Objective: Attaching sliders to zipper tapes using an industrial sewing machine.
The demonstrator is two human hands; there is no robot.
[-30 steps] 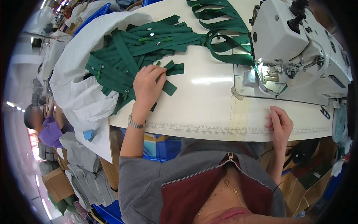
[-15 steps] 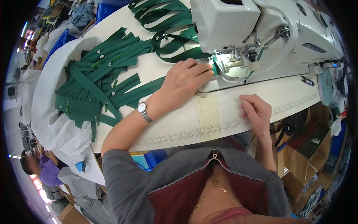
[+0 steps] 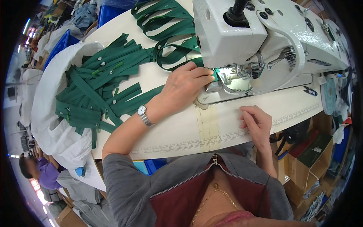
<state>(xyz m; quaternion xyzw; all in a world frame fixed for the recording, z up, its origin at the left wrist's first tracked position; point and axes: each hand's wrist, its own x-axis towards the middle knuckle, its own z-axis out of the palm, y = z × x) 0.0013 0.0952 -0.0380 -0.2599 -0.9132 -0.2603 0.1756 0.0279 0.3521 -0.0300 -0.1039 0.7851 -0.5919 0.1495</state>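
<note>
My left hand (image 3: 185,86), wearing a wristwatch, pinches the end of a green zipper tape (image 3: 216,74) at the left side of the presser area of a white sewing machine (image 3: 230,41). Its fingertips hide part of the tape. Over the pale table (image 3: 177,130), near its front edge, my right hand (image 3: 258,123) hovers with loosely bent fingers, thumb and forefinger apart, nothing visible between them. Left of my left hand lies a heap of green zippers (image 3: 102,81) with pulls. Further green strips (image 3: 166,17) loop behind it, beside the machine.
A printed ruler scale (image 3: 181,145) runs along the table's front edge. Small thread snips (image 3: 311,91) lie at the right. White cloth (image 3: 45,121) hangs at the left edge. Cardboard boxes (image 3: 308,166) stand below right. A person in purple (image 3: 47,174) sits far left.
The view has shifted slightly, showing more of the machine's top. A green end beside the presser area no longer shows. My left hand stays at the tape; my right hand keeps nearly the same pose.
</note>
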